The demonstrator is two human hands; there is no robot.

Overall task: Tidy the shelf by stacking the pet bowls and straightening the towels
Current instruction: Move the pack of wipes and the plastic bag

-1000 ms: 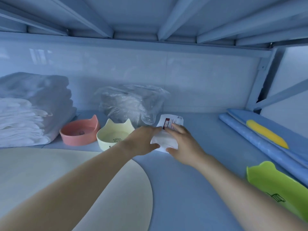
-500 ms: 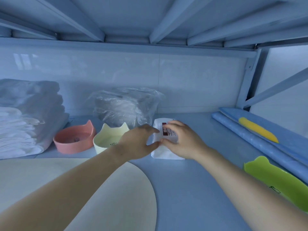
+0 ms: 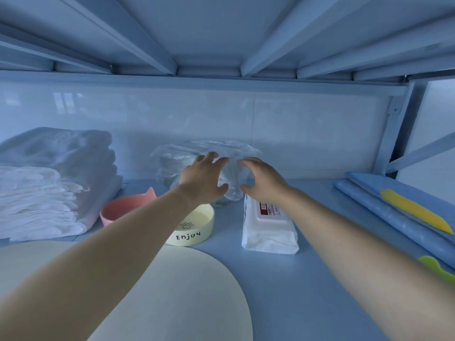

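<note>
Shelving in pale blue metal closes the scene in: a smooth blue shelf surface (image 3: 307,291) below, the ribbed underside of the upper shelf (image 3: 209,33) overhead, and a glossy white back wall (image 3: 307,134) at the far side. On the far left sits a stack of folded white and grey towels (image 3: 49,188), its edges uneven. Just right of it a pink cat-eared pet bowl (image 3: 123,209) stands beside a cream pet bowl (image 3: 194,225) printed with a paw and "Enjoy"; the two are not stacked. A green pet bowl (image 3: 438,269) peeps in at the near right edge. A crumpled clear plastic bag (image 3: 177,161) lies by the far wall, in the middle. Both arms stretch toward it. The left hand (image 3: 202,180) and right hand (image 3: 263,179) have fingers spread and gently curved, gripping nothing; whether they touch the bag cannot be told. Under the right wrist lies a white soft pack of wipes with a red label (image 3: 268,230). A round cream mat (image 3: 172,291) covers the near left, and rolled blue mats (image 3: 384,212) with a yellow strip (image 3: 413,210) lie along the right.
</note>
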